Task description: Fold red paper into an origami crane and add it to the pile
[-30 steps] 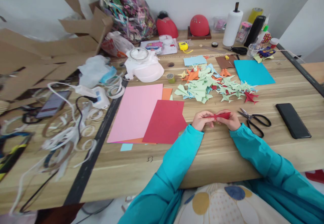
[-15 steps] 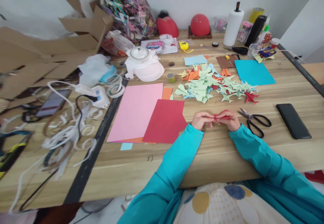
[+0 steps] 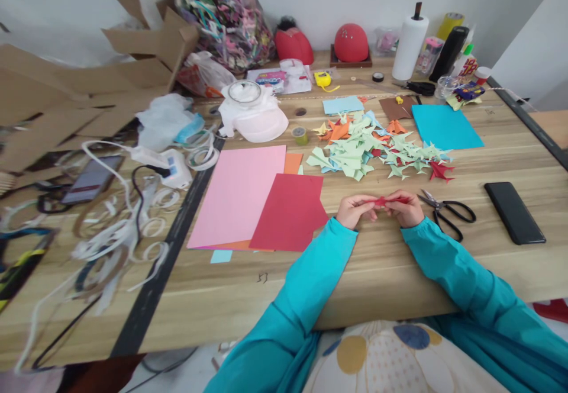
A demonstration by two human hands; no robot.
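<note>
On the cluttered wooden table point(image 3: 399, 274), I see my left hand point(image 3: 352, 211) and right hand point(image 3: 406, 208) both pinched closed on a small red folded paper point(image 3: 384, 201). Scissors point(image 3: 446, 211) lie just right, a red sheet point(image 3: 290, 212) left.

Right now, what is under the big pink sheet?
An orange sheet shows past the pink sheet at its top right corner and bottom edge. The red sheet overlaps its right edge. The rest underneath is covered.
</note>
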